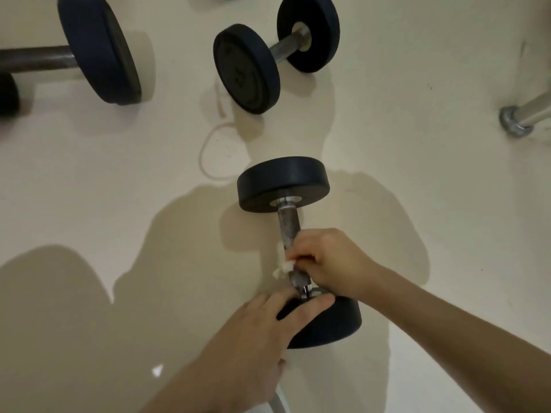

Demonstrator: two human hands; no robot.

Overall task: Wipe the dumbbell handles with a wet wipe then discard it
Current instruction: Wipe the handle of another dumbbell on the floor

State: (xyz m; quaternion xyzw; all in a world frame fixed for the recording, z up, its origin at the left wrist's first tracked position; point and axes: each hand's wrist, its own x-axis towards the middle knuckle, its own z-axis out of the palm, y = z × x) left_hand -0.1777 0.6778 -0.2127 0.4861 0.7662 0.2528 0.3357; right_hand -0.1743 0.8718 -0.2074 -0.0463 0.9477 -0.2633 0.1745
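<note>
A black dumbbell (284, 183) lies on the pale floor in the middle of the head view, its metal handle (288, 226) running toward me. My right hand (329, 260) is closed around the near part of the handle with a white wet wipe (282, 267) pressed against it; a bit of the wipe sticks out on the left. My left hand (259, 332) rests flat on the dumbbell's near weight (331, 326), fingers spread over its top edge. A second dumbbell (247, 67) lies farther back.
A larger dumbbell (98, 49) lies at the upper left, with another dark weight (7, 93) at the left edge. A metal leg with a round foot (517, 120) stands at the right. A thin loop of cord (208, 153) lies on the floor.
</note>
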